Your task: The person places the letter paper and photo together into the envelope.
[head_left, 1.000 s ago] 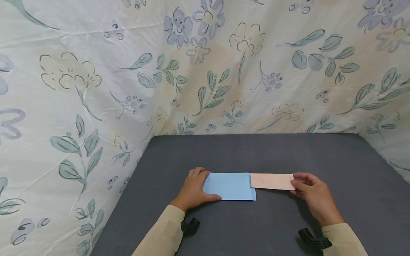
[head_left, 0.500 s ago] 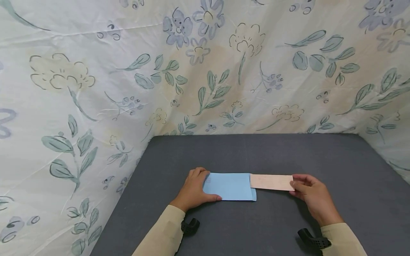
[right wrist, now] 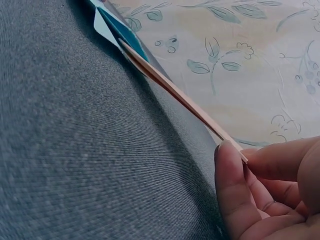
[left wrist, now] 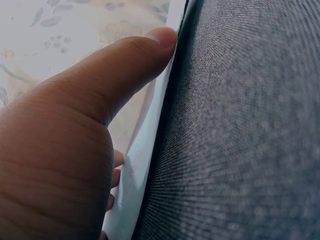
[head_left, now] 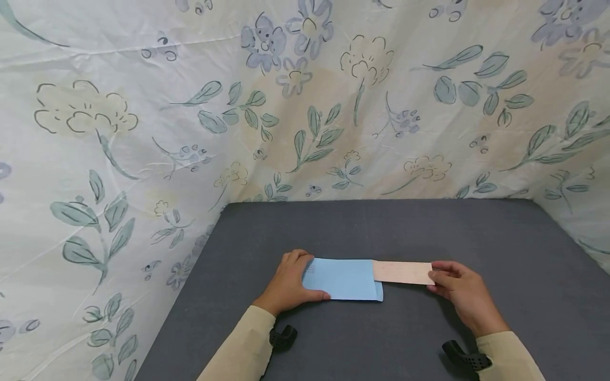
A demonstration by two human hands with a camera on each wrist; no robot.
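Note:
A light blue envelope [head_left: 340, 280] lies near the middle of the dark table, its open end facing right. My left hand [head_left: 290, 280] holds its left end, with the thumb [left wrist: 145, 52] along the near edge and the fingers at the far edge. Out of the open end sticks a folded pale pink paper [head_left: 402, 272], its left part hidden inside the envelope. My right hand [head_left: 464, 291] pinches the paper's right end between thumb and fingers. In the right wrist view the paper [right wrist: 185, 97] shows edge-on as folded layers, running into the envelope's mouth [right wrist: 122, 30].
A dark grey cloth surface [head_left: 381, 227] lies under both hands. Floral white fabric [head_left: 305, 106] stands behind it and along the left and right sides. Black straps with camera mounts sit on both wrists [head_left: 283, 337].
My right hand has moved slightly left with the pink paper, and a little less of it shows outside the envelope. My left hand stays nearly still. The left fabric has drifted left.

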